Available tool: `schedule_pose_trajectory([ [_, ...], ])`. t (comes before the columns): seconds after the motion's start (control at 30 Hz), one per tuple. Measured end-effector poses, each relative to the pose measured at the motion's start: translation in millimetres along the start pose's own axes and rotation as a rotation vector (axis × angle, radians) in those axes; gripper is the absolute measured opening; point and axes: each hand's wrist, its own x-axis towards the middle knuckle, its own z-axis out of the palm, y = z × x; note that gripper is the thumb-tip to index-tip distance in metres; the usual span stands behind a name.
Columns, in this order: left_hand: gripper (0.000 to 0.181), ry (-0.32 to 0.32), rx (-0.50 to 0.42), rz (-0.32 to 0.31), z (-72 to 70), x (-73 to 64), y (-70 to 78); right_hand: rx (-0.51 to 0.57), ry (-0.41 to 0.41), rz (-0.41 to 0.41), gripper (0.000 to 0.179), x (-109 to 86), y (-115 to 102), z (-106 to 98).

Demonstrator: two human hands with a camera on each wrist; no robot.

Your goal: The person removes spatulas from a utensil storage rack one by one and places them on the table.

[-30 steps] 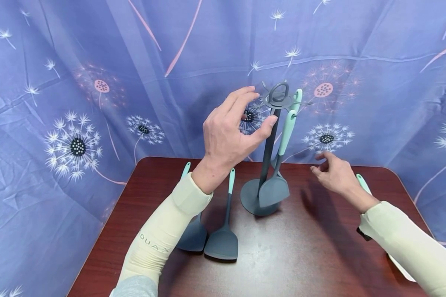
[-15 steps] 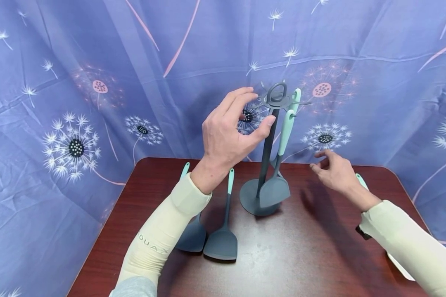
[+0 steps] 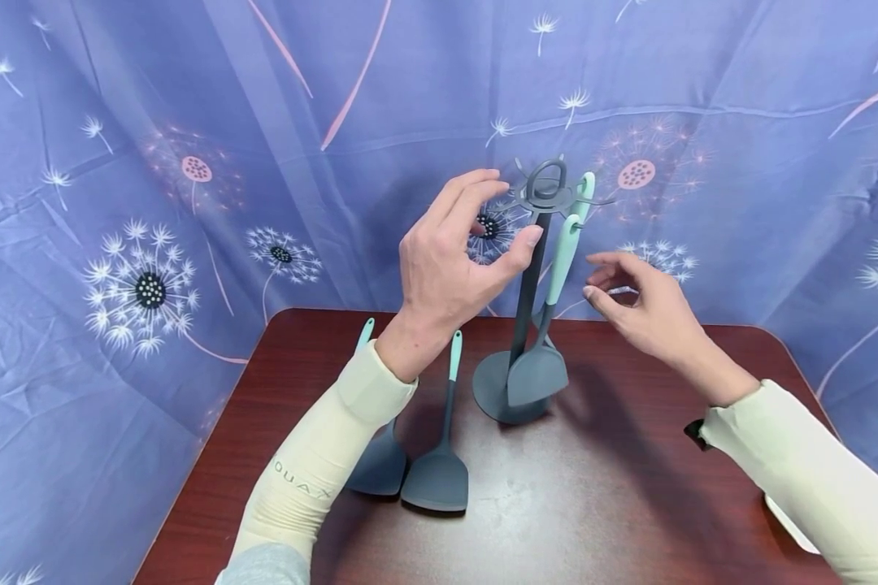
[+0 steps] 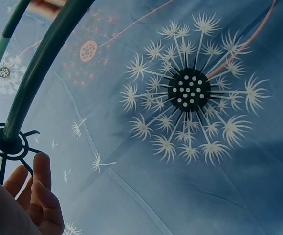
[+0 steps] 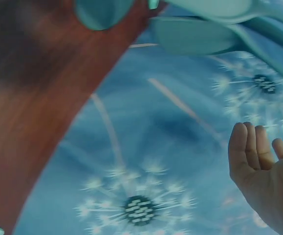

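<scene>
A dark utensil stand [image 3: 527,301] with a ring top and several hooks stands near the table's back edge. From its right-side hooks hang two utensils with mint handles; the front one is a turner [image 3: 538,375], and the rear utensil [image 3: 587,185] is mostly hidden behind it. My left hand [image 3: 449,244] is raised left of the stand top, fingers curved and spread from the thumb, holding nothing. In the left wrist view, a fingertip [image 4: 41,164] comes close to a hook; contact is unclear. My right hand [image 3: 647,305] hovers right of the hanging turner, fingers loosely bent, nothing held.
Two more turners lie left of the stand on the brown table [image 3: 593,504]: one in full view [image 3: 439,479], another [image 3: 378,467] partly behind my left forearm. A pale object [image 3: 790,524] shows beneath my right sleeve. A blue dandelion-print curtain [image 3: 380,73] hangs behind.
My right hand has moved left and up from above the table's right side toward the hanging turner. My left hand has stayed beside the stand top.
</scene>
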Motion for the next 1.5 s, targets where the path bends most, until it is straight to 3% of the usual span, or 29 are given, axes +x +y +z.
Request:
schedule_pose_trajectory([
  [0.2, 0.049, -0.013, -0.012, -0.008, 1.1, -0.6, -0.6, 0.085, 0.012, -0.024, 0.047, 8.7, -26.1, -0.6],
  [0.47, 0.050, -0.024, -0.007, -0.009, 0.8, -0.6, 0.7, 0.198, 0.048, -0.079, 0.047, 16.7, -40.8, 4.1],
  [0.87, 0.049, -0.010, 0.017, 0.013, -0.2, 0.3, 0.7, 0.249, 0.073, -0.131, 0.035, 23.0, -43.8, 12.5],
  [1.5, 0.043, -0.014, 0.020, 0.043, -2.8, 3.6, 2.4, 0.253, 0.089, -0.115, 0.025, 23.2, -41.9, 16.5],
])
